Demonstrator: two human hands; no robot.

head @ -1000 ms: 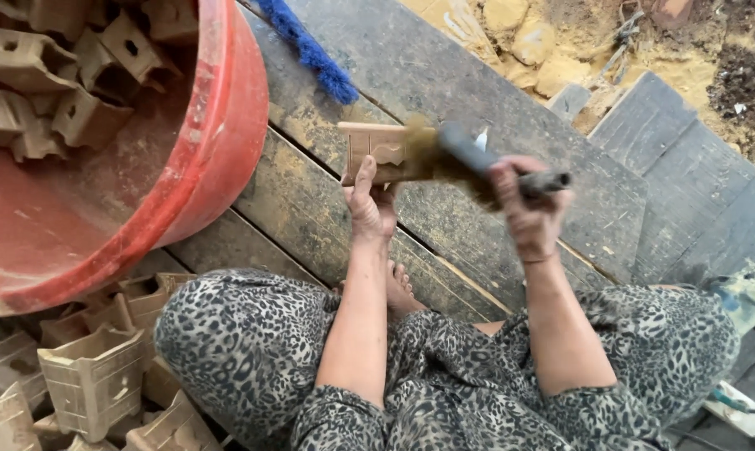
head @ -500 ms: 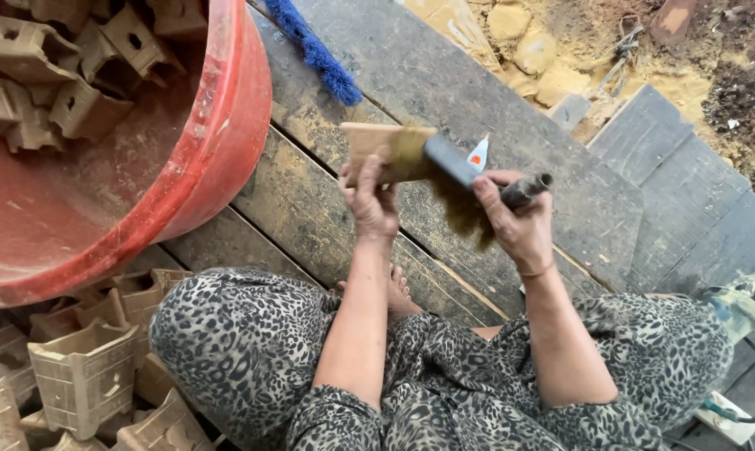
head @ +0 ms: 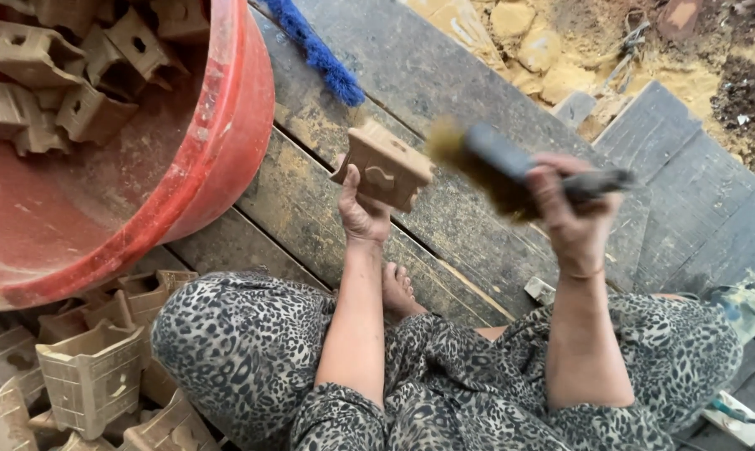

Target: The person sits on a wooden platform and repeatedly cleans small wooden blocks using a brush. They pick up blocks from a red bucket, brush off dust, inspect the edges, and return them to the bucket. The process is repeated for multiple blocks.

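Observation:
My left hand [head: 362, 210] grips a tan clay block [head: 386, 164] with a curved notch, holding it up over the dark wooden planks [head: 444, 92]. My right hand [head: 568, 213] is closed around the handle of a brush [head: 511, 167] with a grey head and yellowish bristles. The bristled end sits just right of the block, close to its edge. My legs in leopard-print cloth fill the lower part of the view, and a bare foot [head: 398, 291] shows between my arms.
A large red tub [head: 227, 150] at the left holds several similar clay blocks [head: 27, 54]. More blocks [head: 89, 376] are stacked at lower left. A blue brush [head: 319, 54] lies on the planks behind. Sandy rubble [head: 553, 50] lies beyond the boards.
The brush has swung from across the block to its right side. The block has tilted in my left hand, showing its notched face.

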